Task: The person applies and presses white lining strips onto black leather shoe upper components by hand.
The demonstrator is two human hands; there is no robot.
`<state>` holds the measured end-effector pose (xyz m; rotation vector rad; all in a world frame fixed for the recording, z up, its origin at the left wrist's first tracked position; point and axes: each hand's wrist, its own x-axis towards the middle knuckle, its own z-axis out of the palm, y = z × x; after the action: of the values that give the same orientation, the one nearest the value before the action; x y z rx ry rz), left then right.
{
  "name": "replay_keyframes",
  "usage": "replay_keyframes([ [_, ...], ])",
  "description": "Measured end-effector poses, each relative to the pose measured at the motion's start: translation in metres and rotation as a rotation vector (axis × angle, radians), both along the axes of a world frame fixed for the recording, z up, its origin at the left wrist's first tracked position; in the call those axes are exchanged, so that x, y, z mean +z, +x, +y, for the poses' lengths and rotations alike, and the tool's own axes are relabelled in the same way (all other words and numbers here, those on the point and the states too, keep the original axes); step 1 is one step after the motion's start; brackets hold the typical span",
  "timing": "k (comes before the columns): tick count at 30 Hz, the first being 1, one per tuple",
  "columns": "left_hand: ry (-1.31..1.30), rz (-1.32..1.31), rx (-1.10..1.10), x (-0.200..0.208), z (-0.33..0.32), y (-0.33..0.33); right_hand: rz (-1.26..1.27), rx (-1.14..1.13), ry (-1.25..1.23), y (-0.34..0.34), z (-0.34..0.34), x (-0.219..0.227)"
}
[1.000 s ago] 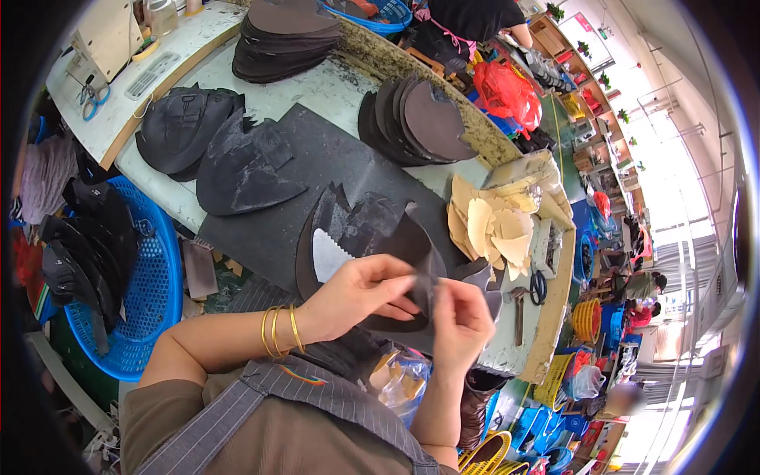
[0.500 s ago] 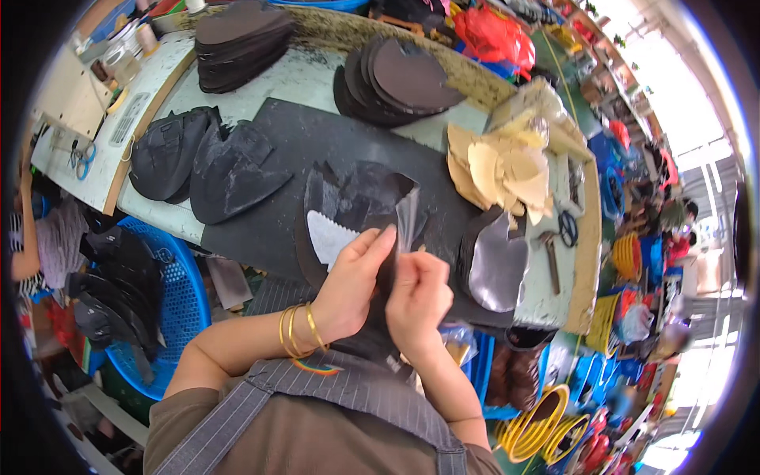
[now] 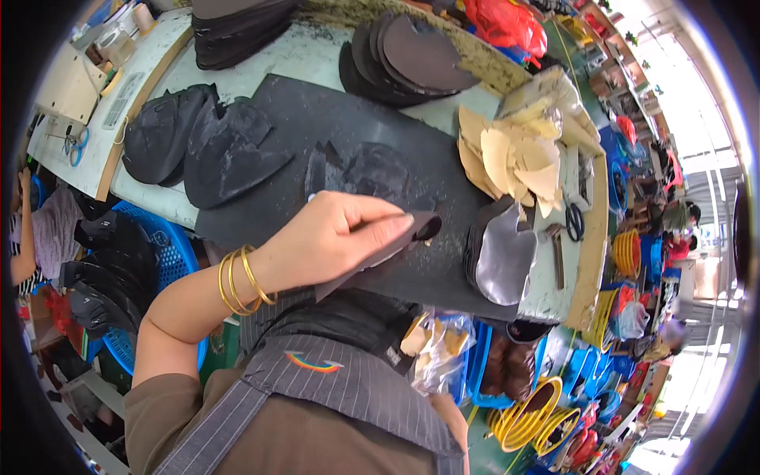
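Note:
My left hand (image 3: pixel 332 241), with gold bangles at the wrist, is closed in a pinch on a dark cut leather piece (image 3: pixel 384 257). It holds the piece above the near edge of a black mat (image 3: pixel 317 127), and part of the piece is hidden behind the fingers. My right hand is out of sight; only a bit of my right arm (image 3: pixel 453 419) shows low down. Shaped black pieces (image 3: pixel 226 154) lie on the mat to the left, and others (image 3: pixel 372 170) just beyond my left hand. To the right stands a small stack of shiny dark pieces (image 3: pixel 507 261).
Two stacks of dark cut pieces (image 3: pixel 423 59) (image 3: pixel 237 36) stand at the back. Beige offcuts (image 3: pixel 514 158), a hammer (image 3: pixel 557 257) and black-handled scissors (image 3: pixel 574 223) lie to the right. A blue basket (image 3: pixel 178 257) with black pieces is at the left; a clear bag (image 3: pixel 443 348) hangs near my apron.
My right hand has left the piece, along with the clear film it was pulling, and dropped out of view. My left hand has turned the piece flatter and shifted slightly.

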<state>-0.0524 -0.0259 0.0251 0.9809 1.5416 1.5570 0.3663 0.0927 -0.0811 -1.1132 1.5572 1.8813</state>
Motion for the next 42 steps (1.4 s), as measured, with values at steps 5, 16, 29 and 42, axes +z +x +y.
replay_keyframes([
  [5, 0.037, 0.501, -0.064, 0.027, -0.002, 0.027, -1.527, 1.175, 2.269, -0.16, -0.03, 0.088],
  [16, 0.013, 0.63, -0.026, 0.043, -0.023, 0.005, -0.667, 1.385, 2.434, -0.201, -0.007, 0.099],
  [29, -0.403, -0.823, -0.468, -0.049, -0.07, 0.035, 0.593, 0.645, 1.283, -0.254, -0.006, 0.096],
  [42, -0.034, -0.337, 0.403, -0.084, -0.013, -0.051, -0.663, 1.146, 2.148, -0.298, 0.018, 0.033],
])
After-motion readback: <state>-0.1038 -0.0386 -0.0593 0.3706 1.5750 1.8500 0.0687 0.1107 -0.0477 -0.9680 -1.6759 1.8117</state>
